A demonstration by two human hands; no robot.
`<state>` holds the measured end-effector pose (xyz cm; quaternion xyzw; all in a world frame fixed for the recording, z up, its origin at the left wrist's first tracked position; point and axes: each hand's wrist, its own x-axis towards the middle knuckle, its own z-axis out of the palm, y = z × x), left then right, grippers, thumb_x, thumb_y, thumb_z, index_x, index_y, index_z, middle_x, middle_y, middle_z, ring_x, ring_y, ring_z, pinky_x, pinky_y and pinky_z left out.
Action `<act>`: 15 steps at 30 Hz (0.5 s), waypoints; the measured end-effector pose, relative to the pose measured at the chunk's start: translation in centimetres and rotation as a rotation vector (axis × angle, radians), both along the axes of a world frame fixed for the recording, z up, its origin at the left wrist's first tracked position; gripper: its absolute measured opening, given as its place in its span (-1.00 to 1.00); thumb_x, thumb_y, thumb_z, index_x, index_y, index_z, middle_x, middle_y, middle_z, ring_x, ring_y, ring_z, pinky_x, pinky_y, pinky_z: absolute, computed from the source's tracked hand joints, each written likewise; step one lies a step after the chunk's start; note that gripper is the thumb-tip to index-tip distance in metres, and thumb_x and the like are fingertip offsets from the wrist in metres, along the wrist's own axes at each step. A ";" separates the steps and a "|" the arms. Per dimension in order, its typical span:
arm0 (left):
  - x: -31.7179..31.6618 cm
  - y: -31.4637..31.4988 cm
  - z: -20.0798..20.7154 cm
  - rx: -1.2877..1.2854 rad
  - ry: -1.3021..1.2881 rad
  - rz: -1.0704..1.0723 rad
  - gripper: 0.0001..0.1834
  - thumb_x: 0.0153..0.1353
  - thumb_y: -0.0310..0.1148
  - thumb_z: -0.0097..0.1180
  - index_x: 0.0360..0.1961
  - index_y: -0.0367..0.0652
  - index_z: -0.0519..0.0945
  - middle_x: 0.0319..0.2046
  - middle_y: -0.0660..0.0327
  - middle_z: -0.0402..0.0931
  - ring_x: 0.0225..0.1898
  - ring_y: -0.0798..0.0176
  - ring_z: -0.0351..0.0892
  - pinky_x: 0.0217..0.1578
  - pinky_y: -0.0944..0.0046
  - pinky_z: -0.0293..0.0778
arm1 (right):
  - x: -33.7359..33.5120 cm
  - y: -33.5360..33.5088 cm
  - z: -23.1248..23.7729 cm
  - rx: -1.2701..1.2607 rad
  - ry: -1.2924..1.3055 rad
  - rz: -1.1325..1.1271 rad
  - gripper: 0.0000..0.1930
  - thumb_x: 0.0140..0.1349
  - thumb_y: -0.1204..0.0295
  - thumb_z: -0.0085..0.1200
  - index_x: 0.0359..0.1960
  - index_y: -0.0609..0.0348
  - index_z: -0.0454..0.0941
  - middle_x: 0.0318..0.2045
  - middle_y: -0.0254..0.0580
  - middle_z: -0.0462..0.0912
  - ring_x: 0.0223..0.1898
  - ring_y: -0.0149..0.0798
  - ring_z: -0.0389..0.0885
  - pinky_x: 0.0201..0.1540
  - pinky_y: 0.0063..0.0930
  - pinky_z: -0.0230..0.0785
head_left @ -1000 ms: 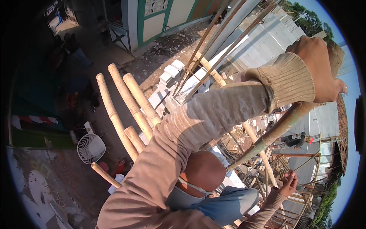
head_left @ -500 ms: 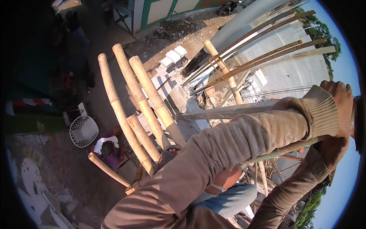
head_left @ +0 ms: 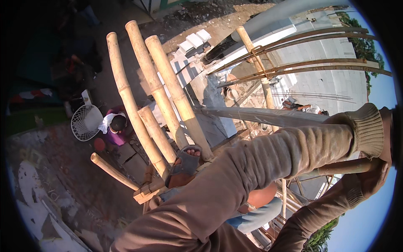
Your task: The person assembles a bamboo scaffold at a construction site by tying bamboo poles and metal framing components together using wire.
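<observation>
My left arm crosses the view in a brown sleeve, and my left hand (head_left: pixel 386 136) reaches the right rim, where its fingers are cut off and dark. Just below it my right hand (head_left: pixel 375 181) is closed round the end of a brownish-green pole (head_left: pixel 340 168), which looks like bamboo. The left forearm covers part of this pole. Behind the left sleeve runs a long grey beam (head_left: pixel 260 116). My sandalled foot (head_left: pixel 184 166) rests among upright bamboo poles (head_left: pixel 174 96) beside a wooden block (head_left: pixel 145 194).
Far below at left, a person (head_left: pixel 117 128) in purple is near a white woven chair-like thing (head_left: pixel 86 122). Another person (head_left: pixel 310 108) is beyond the beam. Rusty steel bars (head_left: pixel 302 67) stick out at upper right, before a pale block wall (head_left: pixel 331 86).
The view has shifted, and both hands now lie nearer the right rim. My sandalled foot shows more fully. The person in purple appears higher, and another person has come into view beyond the beam.
</observation>
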<state>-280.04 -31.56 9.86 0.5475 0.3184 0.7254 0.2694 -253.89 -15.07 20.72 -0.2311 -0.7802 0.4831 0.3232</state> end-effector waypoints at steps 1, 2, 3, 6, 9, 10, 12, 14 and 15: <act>0.0 0.3 -0.2 -0.013 -0.018 -0.025 -0.37 -0.28 0.03 0.50 -0.48 -0.39 0.58 -0.46 -0.06 0.59 -0.37 0.09 0.65 -0.22 0.22 0.57 | 0.5 0.2 -0.5 -0.049 -0.020 0.053 -0.53 0.39 0.28 -0.09 0.20 0.35 0.23 0.08 0.05 0.45 0.07 -0.13 0.50 0.06 -0.18 0.42; -0.2 0.6 0.0 -0.016 -0.050 -0.052 -0.38 -0.29 0.03 0.50 -0.50 -0.39 0.59 -0.49 -0.05 0.60 -0.40 0.10 0.65 -0.24 0.22 0.57 | 0.1 -0.5 -0.8 -0.014 0.006 0.052 -0.52 0.35 0.30 -0.06 0.19 0.38 0.23 0.07 0.07 0.46 0.06 -0.13 0.50 0.07 -0.20 0.40; -0.4 1.2 0.1 -0.038 -0.094 -0.107 -0.39 -0.30 0.03 0.51 -0.53 -0.38 0.60 -0.51 -0.04 0.60 -0.42 0.11 0.66 -0.25 0.23 0.58 | -1.6 -2.1 -2.0 0.036 0.049 0.045 -0.50 0.32 0.32 -0.03 0.18 0.41 0.24 0.06 0.08 0.46 0.05 -0.12 0.51 0.08 -0.22 0.39; 0.0 3.3 1.0 0.063 -0.133 -0.036 -0.54 -0.25 -0.06 0.51 -0.60 -0.29 0.67 -0.64 0.12 0.59 -0.51 0.29 0.62 -0.34 0.31 0.55 | -6.2 -6.3 -4.3 0.202 0.172 -0.004 -0.46 0.22 0.38 0.05 0.16 0.50 0.27 0.04 0.13 0.48 0.04 -0.12 0.52 0.12 -0.28 0.35; -1.0 4.4 1.8 0.090 -0.009 0.115 -0.43 -0.18 0.03 0.48 -0.36 -0.31 0.70 -0.41 0.07 0.66 -0.37 0.23 0.66 -0.27 0.33 0.58 | -9.8 -7.4 -5.7 0.293 0.248 -0.016 -0.45 0.10 0.44 0.16 0.10 0.54 0.35 -0.01 0.10 0.52 0.00 -0.15 0.54 0.13 -0.33 0.33; -1.7 4.0 2.5 0.055 0.043 0.053 -0.36 -0.18 0.10 0.48 -0.31 -0.30 0.70 -0.41 0.05 0.65 -0.35 0.21 0.66 -0.26 0.32 0.58 | -10.2 -7.4 -5.3 0.313 0.272 -0.027 -0.48 0.06 0.47 0.21 0.05 0.52 0.41 -0.04 0.05 0.55 -0.03 -0.18 0.56 0.12 -0.34 0.33; -1.6 4.5 2.1 0.092 0.112 0.117 -0.46 -0.06 -0.04 0.46 -0.26 -0.32 0.68 -0.38 0.05 0.65 -0.34 0.24 0.66 -0.25 0.33 0.57 | -10.0 -7.3 -5.2 0.333 0.264 0.037 -0.51 -0.01 0.50 0.29 -0.01 0.47 0.49 -0.13 -0.06 0.62 -0.10 -0.26 0.58 0.07 -0.38 0.36; -0.8 5.0 1.9 0.078 0.125 0.091 -0.49 -0.05 -0.07 0.45 -0.26 -0.32 0.68 -0.37 0.06 0.65 -0.34 0.26 0.65 -0.25 0.34 0.56 | -9.8 -7.5 -5.5 0.394 0.297 0.021 -0.53 -0.01 0.49 0.32 -0.03 0.43 0.52 -0.18 -0.12 0.64 -0.15 -0.31 0.59 0.02 -0.42 0.38; -0.6 4.9 1.9 0.076 0.132 0.091 -0.50 -0.04 -0.08 0.45 -0.26 -0.32 0.67 -0.37 0.07 0.65 -0.34 0.26 0.65 -0.25 0.34 0.56 | -9.6 -7.5 -5.4 0.381 0.312 0.046 -0.57 0.02 0.49 0.31 -0.05 0.40 0.53 -0.19 -0.13 0.64 -0.15 -0.32 0.59 0.00 -0.45 0.39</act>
